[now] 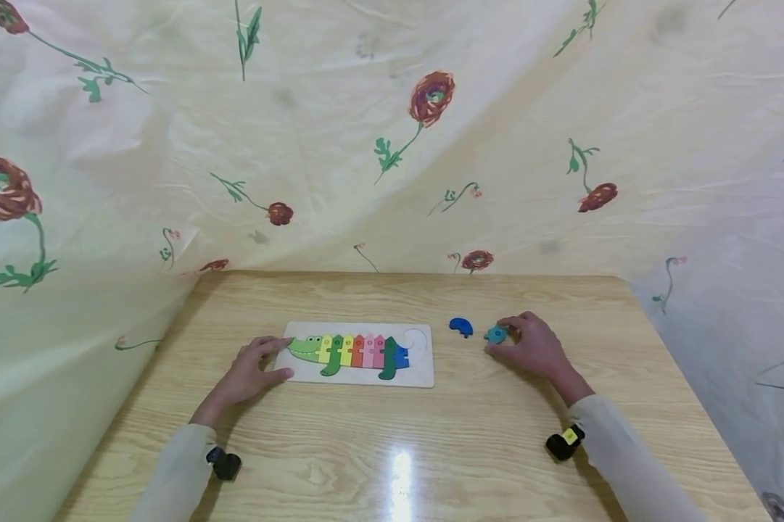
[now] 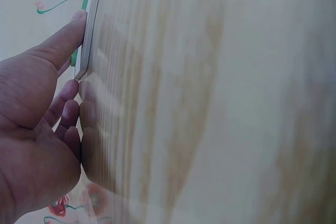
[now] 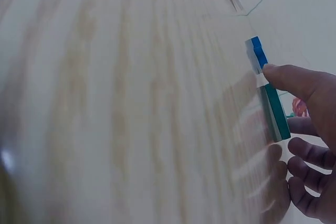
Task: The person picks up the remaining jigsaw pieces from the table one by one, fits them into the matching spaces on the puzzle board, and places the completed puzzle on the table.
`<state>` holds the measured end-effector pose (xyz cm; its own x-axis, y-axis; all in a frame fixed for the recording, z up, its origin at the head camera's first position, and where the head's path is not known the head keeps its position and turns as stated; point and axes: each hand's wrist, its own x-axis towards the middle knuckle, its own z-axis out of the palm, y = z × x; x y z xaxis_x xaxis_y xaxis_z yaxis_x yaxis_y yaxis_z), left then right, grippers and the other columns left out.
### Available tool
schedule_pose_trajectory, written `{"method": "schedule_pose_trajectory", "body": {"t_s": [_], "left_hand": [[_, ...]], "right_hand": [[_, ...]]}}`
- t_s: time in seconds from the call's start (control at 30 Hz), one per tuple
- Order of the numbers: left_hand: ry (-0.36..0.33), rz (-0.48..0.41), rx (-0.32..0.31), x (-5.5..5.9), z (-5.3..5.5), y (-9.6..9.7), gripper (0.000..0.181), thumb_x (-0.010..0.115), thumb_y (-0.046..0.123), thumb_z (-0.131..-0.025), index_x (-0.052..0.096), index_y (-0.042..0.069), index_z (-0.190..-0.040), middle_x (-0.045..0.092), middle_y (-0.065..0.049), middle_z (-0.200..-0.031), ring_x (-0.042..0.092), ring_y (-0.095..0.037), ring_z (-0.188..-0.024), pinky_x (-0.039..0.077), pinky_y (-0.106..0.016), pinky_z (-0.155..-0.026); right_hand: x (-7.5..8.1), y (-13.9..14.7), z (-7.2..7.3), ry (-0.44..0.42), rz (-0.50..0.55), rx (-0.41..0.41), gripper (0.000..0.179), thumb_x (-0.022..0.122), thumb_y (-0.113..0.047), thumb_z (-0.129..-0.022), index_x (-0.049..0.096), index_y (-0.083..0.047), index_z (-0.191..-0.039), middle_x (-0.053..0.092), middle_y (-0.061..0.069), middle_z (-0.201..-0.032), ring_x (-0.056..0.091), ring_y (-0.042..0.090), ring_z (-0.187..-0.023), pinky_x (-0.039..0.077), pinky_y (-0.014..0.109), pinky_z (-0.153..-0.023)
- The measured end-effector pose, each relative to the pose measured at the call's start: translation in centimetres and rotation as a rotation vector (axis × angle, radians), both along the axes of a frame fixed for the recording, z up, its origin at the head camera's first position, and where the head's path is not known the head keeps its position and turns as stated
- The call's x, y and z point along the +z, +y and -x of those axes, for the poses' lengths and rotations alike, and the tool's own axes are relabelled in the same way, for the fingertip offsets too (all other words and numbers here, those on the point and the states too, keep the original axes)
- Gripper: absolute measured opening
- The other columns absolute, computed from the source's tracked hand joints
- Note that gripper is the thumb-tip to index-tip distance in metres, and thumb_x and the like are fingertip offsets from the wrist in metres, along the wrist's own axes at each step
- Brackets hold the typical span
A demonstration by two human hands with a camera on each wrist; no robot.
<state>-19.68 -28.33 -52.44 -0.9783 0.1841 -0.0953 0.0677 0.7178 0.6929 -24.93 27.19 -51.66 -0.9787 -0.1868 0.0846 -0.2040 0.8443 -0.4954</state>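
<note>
A wooden crocodile puzzle board (image 1: 359, 378) lies flat on the table, filled along most of its body with green, yellow, orange, pink and blue pieces. A pale curled tail outline shows at its right end. My left hand (image 1: 251, 371) rests on the board's left end, thumb and index finger spread apart near the crocodile's head. To the right of the board, my right hand (image 1: 537, 346) pinches a teal puzzle piece (image 1: 494, 334) at table level between thumb and fingers. A dark blue curved puzzle piece (image 1: 460, 326) lies between the board and that hand.
The light wood table (image 1: 339, 442) meets a flowered cloth (image 1: 339, 145) at its back edge, and cloth also hangs at both sides. A small black device is strapped to each wrist. Light glares off the table's front middle.
</note>
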Motion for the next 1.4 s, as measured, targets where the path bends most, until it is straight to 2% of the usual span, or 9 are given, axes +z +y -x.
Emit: {"method": "schedule_pose_trajectory", "body": {"t_s": [0.37,0.6,0.93,1.2,1.4], "left_hand": [[0.004,-0.001,0.005,0.0,0.3,-0.1,0.068,0.079,0.035,-0.09,0.052,0.017,-0.151,0.041,-0.022,-0.152,0.036,-0.044,-0.134,0.035,-0.066,-0.107],[-0.002,-0.039,0.0,-0.2,0.3,0.0,0.067,0.08,0.031,-0.09,0.054,0.016,-0.15,0.042,-0.022,-0.152,0.033,-0.044,-0.135,0.03,-0.068,-0.108],[0.013,-0.023,-0.005,-0.3,0.1,-0.1,0.067,0.079,0.034,-0.091,0.053,0.016,-0.15,0.042,-0.022,-0.151,0.035,-0.044,-0.133,0.032,-0.068,-0.106],[0.005,-0.026,0.001,-0.2,0.0,-0.1,0.067,0.079,0.033,-0.091,0.053,0.016,-0.15,0.041,-0.022,-0.153,0.033,-0.044,-0.134,0.031,-0.069,-0.108],[0.002,-0.029,0.001,-0.3,0.1,-0.1,0.067,0.079,0.034,-0.09,0.053,0.017,-0.15,0.042,-0.022,-0.152,0.034,-0.043,-0.134,0.031,-0.068,-0.108]], "right_hand": [[0.2,-0.3,0.2,0.025,0.011,0.006,0.056,0.085,-0.039,-0.083,0.072,0.003,-0.119,0.059,0.015,-0.098,0.051,0.025,-0.081,0.041,0.034,-0.066],[0.2,-0.3,0.1,-0.004,0.045,0.01,0.056,0.085,-0.038,-0.084,0.072,0.003,-0.12,0.061,0.016,-0.104,0.052,0.024,-0.084,0.044,0.035,-0.069],[0.5,-0.1,0.0,0.01,0.037,0.002,0.057,0.086,-0.038,-0.082,0.072,0.003,-0.118,0.062,0.02,-0.112,0.056,0.028,-0.089,0.048,0.04,-0.074],[1.4,-0.1,-0.1,0.011,0.032,0.012,0.058,0.086,-0.04,-0.082,0.072,0.002,-0.118,0.064,0.024,-0.117,0.06,0.035,-0.099,0.053,0.053,-0.082],[2.3,-0.3,-0.2,0.038,0.009,0.033,0.056,0.088,-0.037,-0.081,0.072,0.002,-0.118,0.065,0.024,-0.117,0.06,0.036,-0.097,0.053,0.052,-0.08]]}}
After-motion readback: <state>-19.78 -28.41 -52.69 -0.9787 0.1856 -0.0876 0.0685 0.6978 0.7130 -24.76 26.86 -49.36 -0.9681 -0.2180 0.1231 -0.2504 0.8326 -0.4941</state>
